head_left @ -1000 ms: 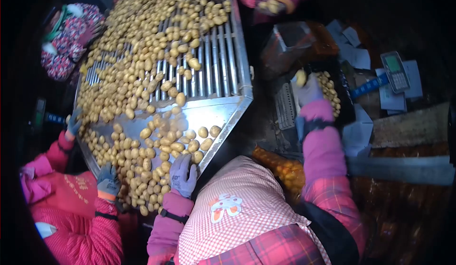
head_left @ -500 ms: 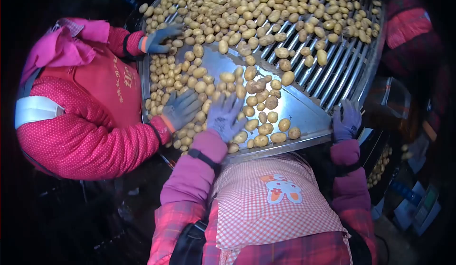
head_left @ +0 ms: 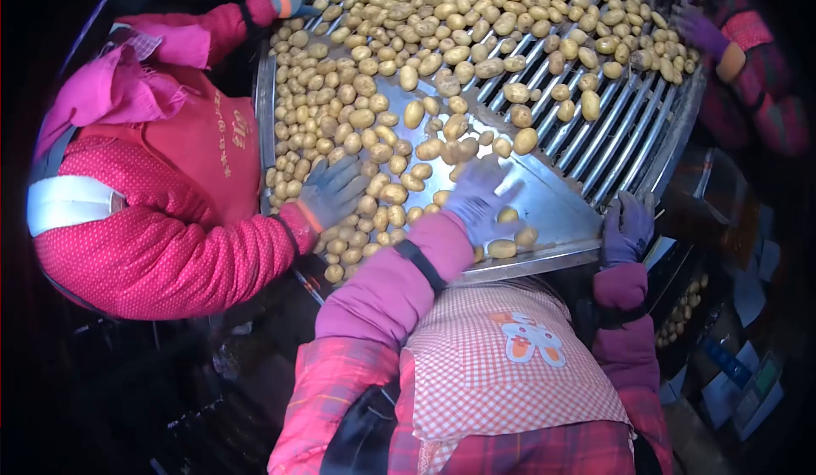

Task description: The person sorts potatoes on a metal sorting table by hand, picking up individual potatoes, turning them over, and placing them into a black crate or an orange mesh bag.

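My left hand (head_left: 483, 199), in a purple glove, lies over the metal sheet (head_left: 557, 203) with its fingers spread and slightly blurred. It touches potatoes near the front; some are hidden beneath it. Small yellow-brown potatoes (head_left: 393, 193) lie to its left, and a few (head_left: 502, 249) sit by the front rim. My right hand (head_left: 627, 228), also gloved in purple, rests at the right front corner of the metal table, fingers stretched upward over the rim (head_left: 544, 262). No potato shows in it.
Metal bars (head_left: 595, 147) run behind the sheet, with many potatoes on them. At the left, a co-worker's gloved hand (head_left: 334, 193) touches potatoes; their other hand (head_left: 293, 0) is at the far edge. Another person's gloved hands (head_left: 701, 28) are at upper right. More potatoes (head_left: 682, 313) lie below, right.
My left hand has moved right across the sheet, over where several potatoes lay. The co-worker's far hand has moved away toward the far edge. My right hand stays at the corner.
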The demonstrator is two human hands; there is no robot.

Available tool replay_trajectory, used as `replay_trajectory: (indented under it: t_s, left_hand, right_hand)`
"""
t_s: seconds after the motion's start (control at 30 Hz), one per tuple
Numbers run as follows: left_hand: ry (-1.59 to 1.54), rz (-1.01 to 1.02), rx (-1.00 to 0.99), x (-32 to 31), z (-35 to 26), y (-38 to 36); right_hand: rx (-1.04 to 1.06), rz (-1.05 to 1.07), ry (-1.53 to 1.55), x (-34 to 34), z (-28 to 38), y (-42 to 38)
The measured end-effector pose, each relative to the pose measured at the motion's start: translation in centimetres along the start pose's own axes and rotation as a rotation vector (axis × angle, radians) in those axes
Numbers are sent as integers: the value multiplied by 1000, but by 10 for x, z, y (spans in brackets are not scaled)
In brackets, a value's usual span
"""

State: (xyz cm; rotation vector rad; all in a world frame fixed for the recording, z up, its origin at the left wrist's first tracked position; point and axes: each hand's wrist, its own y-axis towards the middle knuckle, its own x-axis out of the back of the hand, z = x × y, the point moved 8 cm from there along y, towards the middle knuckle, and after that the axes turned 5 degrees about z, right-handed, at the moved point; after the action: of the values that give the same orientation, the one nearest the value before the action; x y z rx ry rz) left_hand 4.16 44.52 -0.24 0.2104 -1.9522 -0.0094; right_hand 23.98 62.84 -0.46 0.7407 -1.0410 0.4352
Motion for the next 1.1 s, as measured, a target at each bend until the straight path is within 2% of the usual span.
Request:
replay_trajectory:
  t_s: [0.03,0.17,0.27,0.33,0.37,0.4,0.43,0.47,0.53,0.6,0.67,0.73,0.87,0.93,1.0,1.03,1.07,1.1]
  left_hand:
    - [111,27,24,5,21,-13]
    - [211,96,87,47,60,-69]
    - [133,31,229,77,42,-122]
    - [-172,256,403,50,36,-169]
    - [-172,238,417,42,30,-191]
    - [-95,122,338,41,19,-205]
    - [-23,7,256,38,12,-218]
    - [-32,-15,260,37,16,-227]
    - [87,-34,324,37,35,-247]
    - [63,-43,370,41,46,-256]
    - [136,-94,507,41,65,-276]
    - [110,-130,521,39,72,-287]
    - [177,-233,537,40,74,-293]
    - [118,-174,619,41,78,-295]
    - [169,-235,597,46,74,-298]
    - [161,-245,598,46,73,-299]
    - [162,-251,609,47,72,-301]
    - [170,-248,596,47,73,-299]
  right_hand:
    - [-5,19,-14,1,2,0]
    - [2,14,-55,3,5,2]
    - [28,19,-96,2,1,-5]
    - [47,16,-99,-4,0,2]
    - [7,95,-189,-10,-3,2]
    - [-35,168,-285,-13,-2,3]
    - [28,131,-370,-8,9,3]
    - [46,123,-383,2,30,7]
    - [-67,529,-323,-5,78,5]
    - [264,305,115,-21,122,-27]
    - [172,649,283,-49,169,-58]
    - [258,724,161,-65,205,-70]
    - [97,957,213,-101,260,-86]
    - [170,980,227,-108,283,-91]
    - [322,999,330,-90,305,-84]
    - [330,1120,380,-82,304,-77]
    - [323,1094,380,-77,289,-63]
    - [265,965,486,-71,265,-40]
